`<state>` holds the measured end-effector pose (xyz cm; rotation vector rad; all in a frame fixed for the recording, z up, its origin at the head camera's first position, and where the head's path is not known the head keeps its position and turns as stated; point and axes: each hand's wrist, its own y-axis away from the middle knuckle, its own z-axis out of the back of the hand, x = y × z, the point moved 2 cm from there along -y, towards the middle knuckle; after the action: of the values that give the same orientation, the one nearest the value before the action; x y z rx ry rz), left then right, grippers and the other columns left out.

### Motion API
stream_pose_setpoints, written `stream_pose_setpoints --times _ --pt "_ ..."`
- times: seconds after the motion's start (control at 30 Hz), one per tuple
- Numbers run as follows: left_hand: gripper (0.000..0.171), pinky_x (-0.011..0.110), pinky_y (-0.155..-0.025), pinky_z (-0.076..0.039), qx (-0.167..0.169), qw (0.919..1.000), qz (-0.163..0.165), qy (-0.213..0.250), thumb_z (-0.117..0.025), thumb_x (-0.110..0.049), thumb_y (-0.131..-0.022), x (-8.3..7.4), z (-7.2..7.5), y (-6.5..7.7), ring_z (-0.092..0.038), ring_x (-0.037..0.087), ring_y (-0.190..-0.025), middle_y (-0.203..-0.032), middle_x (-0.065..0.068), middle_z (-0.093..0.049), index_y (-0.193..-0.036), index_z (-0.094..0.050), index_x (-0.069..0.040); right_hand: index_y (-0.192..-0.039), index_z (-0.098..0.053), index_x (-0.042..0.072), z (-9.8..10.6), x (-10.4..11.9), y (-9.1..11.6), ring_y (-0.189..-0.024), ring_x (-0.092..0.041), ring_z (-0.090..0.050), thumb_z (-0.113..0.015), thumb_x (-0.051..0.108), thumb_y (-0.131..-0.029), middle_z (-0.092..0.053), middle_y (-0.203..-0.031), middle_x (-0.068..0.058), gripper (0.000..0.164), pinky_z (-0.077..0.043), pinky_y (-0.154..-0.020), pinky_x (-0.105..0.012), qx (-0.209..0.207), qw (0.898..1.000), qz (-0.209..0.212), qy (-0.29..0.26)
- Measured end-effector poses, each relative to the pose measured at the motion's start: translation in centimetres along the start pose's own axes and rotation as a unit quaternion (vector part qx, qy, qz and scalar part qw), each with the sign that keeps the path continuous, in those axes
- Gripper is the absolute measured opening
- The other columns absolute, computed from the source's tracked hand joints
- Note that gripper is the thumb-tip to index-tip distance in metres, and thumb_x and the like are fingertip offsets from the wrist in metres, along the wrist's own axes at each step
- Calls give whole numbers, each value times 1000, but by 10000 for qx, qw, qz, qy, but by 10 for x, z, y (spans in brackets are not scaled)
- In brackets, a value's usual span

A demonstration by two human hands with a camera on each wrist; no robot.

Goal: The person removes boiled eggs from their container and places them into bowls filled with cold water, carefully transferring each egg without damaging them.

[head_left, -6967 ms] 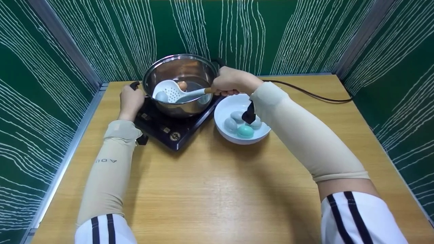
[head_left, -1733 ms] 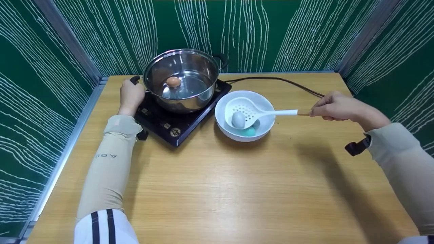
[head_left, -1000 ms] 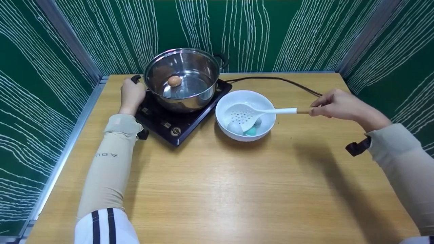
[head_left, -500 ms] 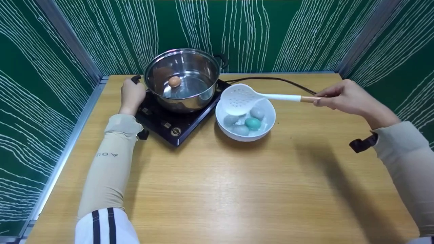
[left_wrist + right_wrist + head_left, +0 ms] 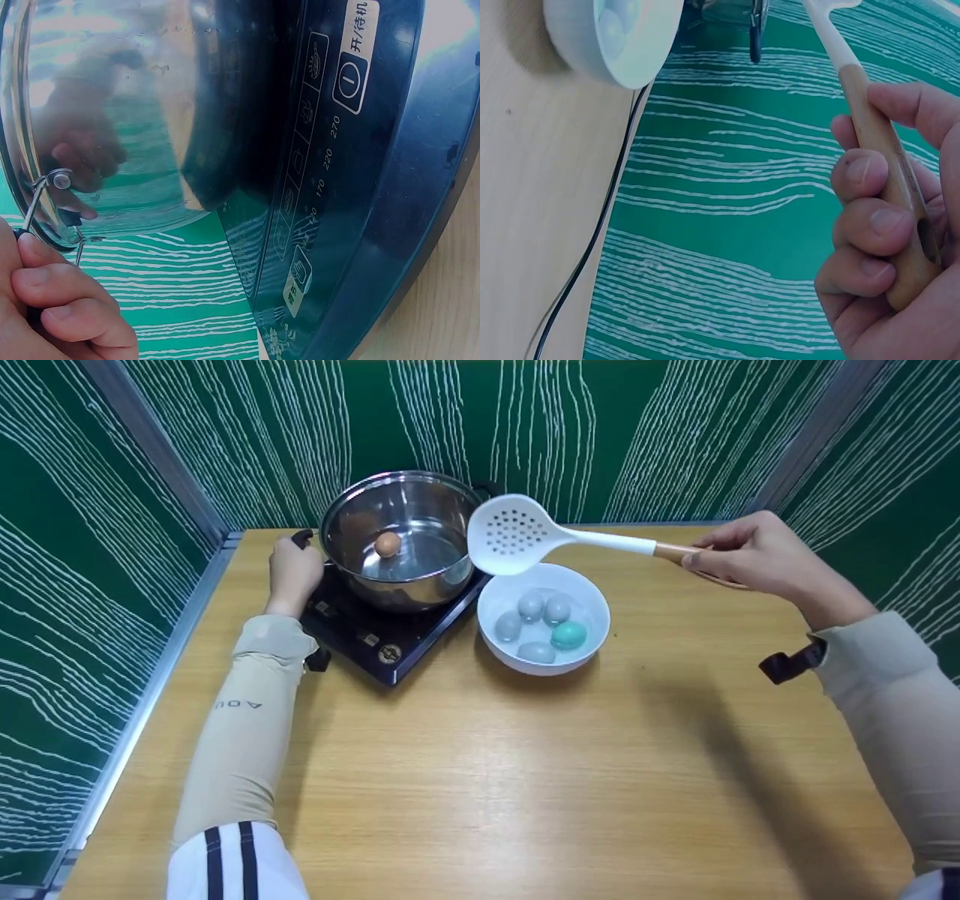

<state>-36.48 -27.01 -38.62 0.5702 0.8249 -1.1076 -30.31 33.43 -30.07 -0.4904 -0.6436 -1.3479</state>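
My right hand [image 5: 757, 555] grips the wooden handle [image 5: 885, 172] of a white slotted skimmer [image 5: 514, 534], whose bowl is bare and hangs above the gap between pot and bowl. At the left, my left hand [image 5: 294, 574] holds the black side handle of a steel pot [image 5: 409, 592]; in the left wrist view its fingers [image 5: 75, 307] curl round that handle. One brown egg [image 5: 388, 544] lies inside the pot. Several pale bluish eggs [image 5: 537, 652] and one green egg [image 5: 568, 634] sit in the white bowl [image 5: 487, 634].
Under the pot is a black induction cooker [image 5: 360, 649], set at an angle on the wooden table [image 5: 480, 780]. A dark cord [image 5: 592, 240] runs along the back right. Green walls [image 5: 675, 442] with white lines enclose the back and sides.
The right hand brought a pale egg from the pot in the skimmer, tipped it into the white bowl, then lifted the skimmer up and back. The left hand stayed on the pot handle.
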Motion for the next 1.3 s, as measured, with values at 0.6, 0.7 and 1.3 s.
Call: stream_pose_setpoints --times 0.6,0.7,1.3 --pt "11 40 -91 -38 18 10000 26 50 -39 -14 -104 -1 0 0 -48 28 -100 -99 6 -42 -111 -47 -8 -130 -78 5 -25 48 -30 -86 -20 -53 -75 39 -103 -67 -89 9 44 -50 -66 -22 -452 9988 -35 -165" --pt "5 40 -91 -38 -13 10000 -23 51 -39 -14 -104 0 0 -1 -48 28 -100 -98 6 -42 -103 -44 -13 -129 -78 5 -30 57 -35 -82 -18 -53 -74 39 -104 -66 -86 7 43 -48 -63 -22 -431 9990 -15 -134" --pt "24 43 -97 -43 -58 10000 -59 9 -37 -15 -105 -3 1 2 -51 30 -103 -103 10 -49 -117 -54 -2 -126 -80 6 -61 108 -63 -76 -17 -52 -71 36 -105 -65 -93 -3 37 -42 -59 -25 -14 9997 103 201"
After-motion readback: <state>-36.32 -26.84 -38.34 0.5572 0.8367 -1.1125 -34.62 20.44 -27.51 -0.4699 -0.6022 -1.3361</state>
